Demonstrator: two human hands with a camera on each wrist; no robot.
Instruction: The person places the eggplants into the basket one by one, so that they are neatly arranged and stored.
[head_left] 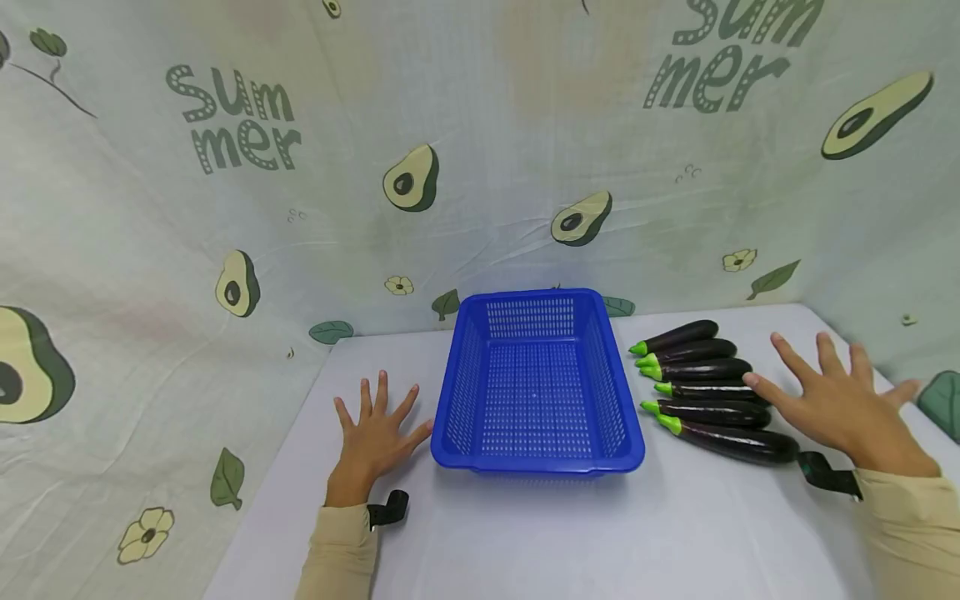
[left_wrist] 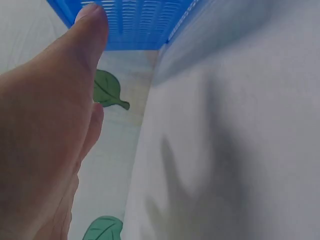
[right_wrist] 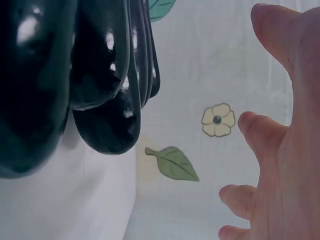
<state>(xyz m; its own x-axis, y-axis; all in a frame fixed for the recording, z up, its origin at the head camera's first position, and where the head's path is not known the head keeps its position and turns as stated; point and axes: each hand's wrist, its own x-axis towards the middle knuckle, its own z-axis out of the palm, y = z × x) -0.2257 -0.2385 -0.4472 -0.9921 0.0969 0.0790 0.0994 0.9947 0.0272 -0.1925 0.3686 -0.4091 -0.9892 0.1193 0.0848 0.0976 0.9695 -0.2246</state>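
An open blue plastic basket [head_left: 534, 467] with slotted walls stands in the middle of the white table. To its left my left hand [head_left: 372, 443] is spread, thumb pointing at the basket's near left corner; in the left wrist view the thumb [left_wrist: 92, 35] overlaps the basket wall [left_wrist: 137, 25]. Several dark purple eggplants [head_left: 731, 437] with green stem ends lie in a row right of the basket, stems toward it. My right hand [head_left: 843, 404], fingers spread, is at their blunt ends and holds nothing. The right wrist view shows the eggplants [right_wrist: 35, 90] beside that hand [right_wrist: 290, 150].
The white table [head_left: 525, 542] runs up to a hanging cloth [head_left: 487, 125] printed with avocados, leaves and flowers, which also covers the left and right sides. Each wrist wears a small black camera, one at the left wrist [head_left: 390, 508], the other at the right wrist [head_left: 825, 475].
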